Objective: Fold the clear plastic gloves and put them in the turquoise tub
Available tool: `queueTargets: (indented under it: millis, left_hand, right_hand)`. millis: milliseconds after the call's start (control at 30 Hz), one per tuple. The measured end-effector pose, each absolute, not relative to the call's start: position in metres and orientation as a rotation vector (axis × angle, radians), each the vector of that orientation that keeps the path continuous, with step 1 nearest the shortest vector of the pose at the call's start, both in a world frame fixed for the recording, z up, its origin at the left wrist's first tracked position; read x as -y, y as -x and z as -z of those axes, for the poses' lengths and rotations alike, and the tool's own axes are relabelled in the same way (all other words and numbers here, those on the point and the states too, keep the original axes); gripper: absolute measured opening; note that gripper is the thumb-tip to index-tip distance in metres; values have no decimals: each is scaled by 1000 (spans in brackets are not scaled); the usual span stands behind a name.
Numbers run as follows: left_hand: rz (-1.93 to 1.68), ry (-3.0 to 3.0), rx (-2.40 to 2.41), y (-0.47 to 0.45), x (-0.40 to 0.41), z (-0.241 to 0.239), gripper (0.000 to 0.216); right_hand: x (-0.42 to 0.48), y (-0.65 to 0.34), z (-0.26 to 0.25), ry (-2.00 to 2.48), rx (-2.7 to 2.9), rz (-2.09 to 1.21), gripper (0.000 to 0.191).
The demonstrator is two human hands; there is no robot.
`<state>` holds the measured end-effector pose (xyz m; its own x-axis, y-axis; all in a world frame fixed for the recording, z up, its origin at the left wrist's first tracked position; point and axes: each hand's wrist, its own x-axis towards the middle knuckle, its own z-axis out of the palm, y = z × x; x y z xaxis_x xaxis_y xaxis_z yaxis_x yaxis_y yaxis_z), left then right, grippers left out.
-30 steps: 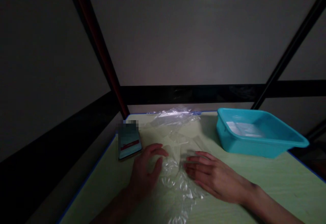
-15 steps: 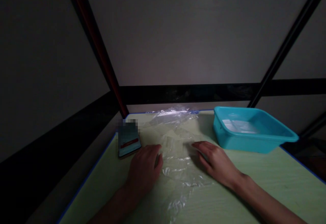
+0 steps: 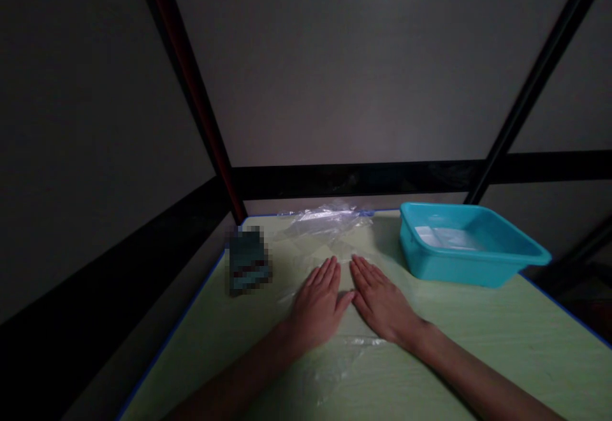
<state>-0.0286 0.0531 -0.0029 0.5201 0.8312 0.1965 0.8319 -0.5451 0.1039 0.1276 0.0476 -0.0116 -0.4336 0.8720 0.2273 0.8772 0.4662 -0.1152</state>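
Note:
Both palms press down on a clear plastic bag (image 3: 356, 340) spread over the pale green table. My left hand (image 3: 319, 303) lies flat on it, fingers pointing away from me. Beside it, my right hand (image 3: 382, 300) is flat too, angled inward, and the two thumbs nearly touch. Much of the bag is hidden under the hands; its creased near part shows below them. Beyond the fingertips, a pile of crumpled clear plastic bags (image 3: 329, 218) rests by the table's far edge.
At the right stands a turquoise plastic basin (image 3: 468, 268) with a white sheet-like thing (image 3: 449, 238) inside. A phone-like object (image 3: 248, 258), partly blurred, lies at the left. Dark-framed wall panels (image 3: 358, 89) rise behind the table (image 3: 478, 338), which has a blue edge.
My hands have come closer together and gone from curled and hovering beside the bag to flat on top of it. The bag's middle looks smoother.

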Motion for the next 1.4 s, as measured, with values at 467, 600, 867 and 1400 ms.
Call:
queueTargets:
  millis: [467, 600, 867, 1400]
  left_hand:
    - [305, 2808, 1451, 95, -60, -3, 47]
    - [474, 2766, 1478, 88, -49, -9, 46]
    - [445, 2824, 1472, 56, -16, -8, 50]
    - [246, 2821, 1512, 80, -9, -4, 80]
  right_hand:
    - [-47, -145, 7, 1455, 2539, 20, 54]
    - [-45, -144, 6, 1490, 2504, 25, 53]
    - [-45, -143, 5, 1584, 2516, 37, 54]
    - [-49, -157, 12, 1541, 2490, 38, 57]
